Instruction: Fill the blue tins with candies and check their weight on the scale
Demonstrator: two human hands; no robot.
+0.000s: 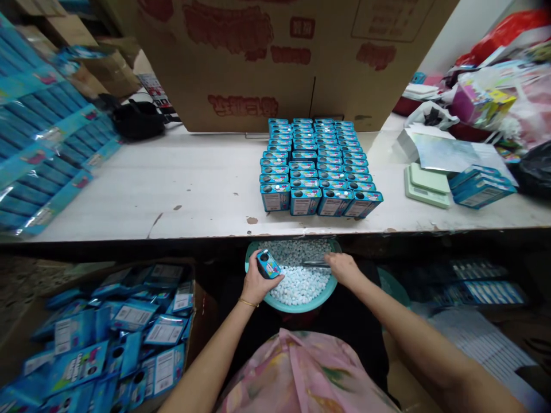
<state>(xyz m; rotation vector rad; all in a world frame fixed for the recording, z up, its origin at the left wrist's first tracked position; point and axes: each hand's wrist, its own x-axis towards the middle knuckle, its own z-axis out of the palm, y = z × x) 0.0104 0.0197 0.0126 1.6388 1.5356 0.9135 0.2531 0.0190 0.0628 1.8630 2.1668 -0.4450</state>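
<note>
My left hand [255,282] grips a small blue box [268,264] with a dark round opening on its top, tilted over the left part of a teal basin [334,287]. Many small white pellets [299,285] fill the basin, which sits at my lap. At the basin's right rim, my right hand [343,268] is closed round a dark, slim tool [315,264] whose far end lies over the pellets. Beyond the table edge, several rows of similar blue boxes [304,198] stand upright in four columns.
A carton of loose blue boxes [133,315] is at lower left. Stacked blue packs [38,126] rise on the table's left. A large cardboard box [275,69] stands behind the rows. At right are a pale green scale [427,184], more blue boxes [481,186] and bags.
</note>
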